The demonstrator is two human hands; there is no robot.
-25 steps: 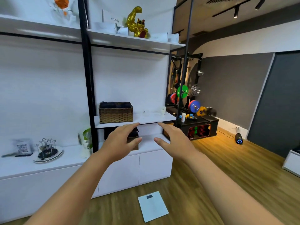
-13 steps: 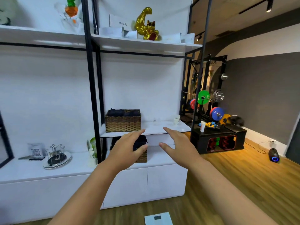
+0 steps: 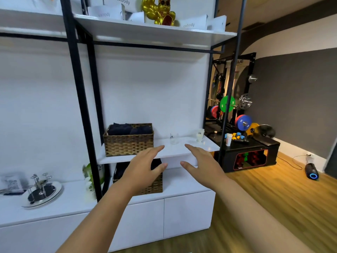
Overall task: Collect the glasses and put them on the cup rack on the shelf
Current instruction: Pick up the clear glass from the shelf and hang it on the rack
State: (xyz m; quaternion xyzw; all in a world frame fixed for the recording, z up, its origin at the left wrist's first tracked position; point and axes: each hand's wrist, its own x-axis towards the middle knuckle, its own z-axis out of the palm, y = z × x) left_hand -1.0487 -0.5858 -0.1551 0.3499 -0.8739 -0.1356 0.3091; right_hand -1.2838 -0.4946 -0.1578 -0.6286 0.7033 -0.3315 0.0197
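1. Left hand (image 3: 144, 168): empty, palm turned inward, fingers loosely spread and reaching forward, thumb apart below them. Nothing pinched.
2. Right hand (image 3: 200, 165): empty, the same pose mirrored, fingers spread and pointing ahead.
3. Clear glass (image 3: 174, 138): upright on the shelf (image 3: 182, 149), ahead of and above my fingertips, in line with the gap between my two hands. Not touched. It seems about equally near to either hand; my right fingertips look slightly nearer.
4. Second glass (image 3: 200, 135): upright near the shelf's right end, beyond and a little to the right of my right fingertips, well apart from my left hand. It looks frosted or labelled; I cannot tell which.
5. Basket (image 3: 128, 140): on the same shelf, beyond and to the left of my left fingers, near the clear glass but not touching it.
6. Cup rack (image 3: 41, 187): on a round tray on the lower counter, far to the left of and below my left hand. Its pegs look bare.
7. Judgement: both glasses stand with their long axes vertical, so a sideways wrap should suit. The right hand suits the second glass, and the left hand suits the carry to the cup rack.
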